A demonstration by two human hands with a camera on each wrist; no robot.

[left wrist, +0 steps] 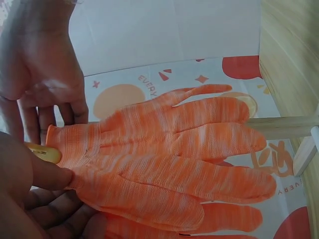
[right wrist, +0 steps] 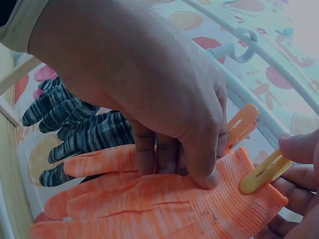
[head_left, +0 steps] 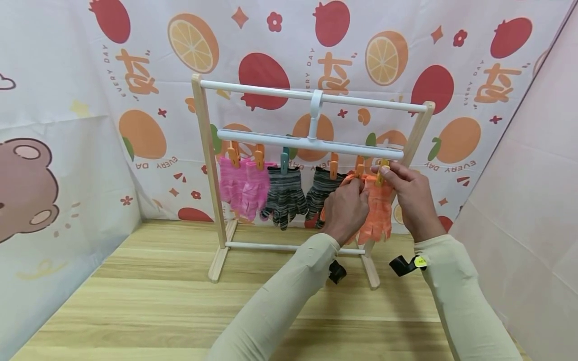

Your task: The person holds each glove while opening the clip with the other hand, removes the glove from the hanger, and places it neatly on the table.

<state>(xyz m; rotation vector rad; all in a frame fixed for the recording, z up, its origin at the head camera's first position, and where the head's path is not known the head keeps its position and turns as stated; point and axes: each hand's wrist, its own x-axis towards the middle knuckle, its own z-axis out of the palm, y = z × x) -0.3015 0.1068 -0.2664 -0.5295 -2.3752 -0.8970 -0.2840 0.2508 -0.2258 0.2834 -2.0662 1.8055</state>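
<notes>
Head view: between three and four o'clock of centre hangs an orange glove [head_left: 378, 214], pinched near its top by the left hand [head_left: 346, 209], while the right hand [head_left: 414, 200] grips a yellow clip [right wrist: 264, 173] set on it. If the clip bites only the fabric's edge, the glove might slip free; a hard downward pull could tilt the hanger [head_left: 266, 138], since one hook [head_left: 316, 103] carries it. "EVERY DAY" reads on the backdrop [head_left: 289, 30] at ten o'clock and elsewhere; print on the yellow tag [head_left: 420, 261] at four o'clock is too small to read.
</notes>
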